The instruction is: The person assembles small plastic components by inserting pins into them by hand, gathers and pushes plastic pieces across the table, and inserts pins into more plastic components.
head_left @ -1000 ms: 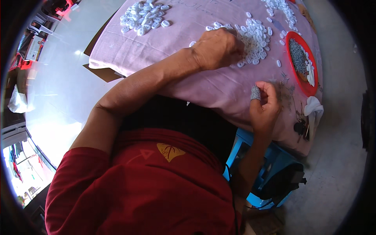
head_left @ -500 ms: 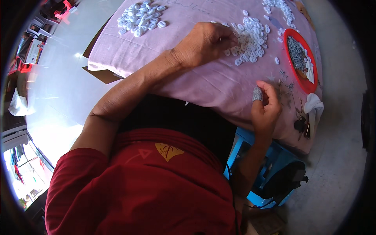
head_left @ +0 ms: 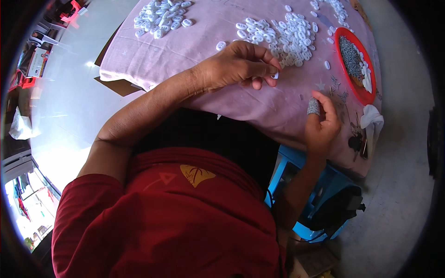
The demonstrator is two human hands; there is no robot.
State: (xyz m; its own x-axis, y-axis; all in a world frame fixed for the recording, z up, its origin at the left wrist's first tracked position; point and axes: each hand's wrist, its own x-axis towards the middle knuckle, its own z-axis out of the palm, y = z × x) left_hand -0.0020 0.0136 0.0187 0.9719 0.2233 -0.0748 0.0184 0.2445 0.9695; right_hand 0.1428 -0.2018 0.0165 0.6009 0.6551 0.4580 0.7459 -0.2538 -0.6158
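Pink cloth (head_left: 259, 107) — L hand (head_left: 238, 67) pinches white pc (head_left: 275, 75) — end twd torso (head_left: 171, 222), axis part-hidden.

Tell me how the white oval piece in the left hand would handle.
The white oval piece is probably light, looking tiny in the left hand. It seems stiff, as similar piled pieces keep firm outlines. A loose piece lies flat on the pink cloth, so this one may slide rather than roll.

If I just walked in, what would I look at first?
Probably the bright red plate at the right of the pink cloth, and the big red shirt in the lower middle. Next come the heaps of small white pieces toward the top. Near the middle, the left hand pinches one white piece.
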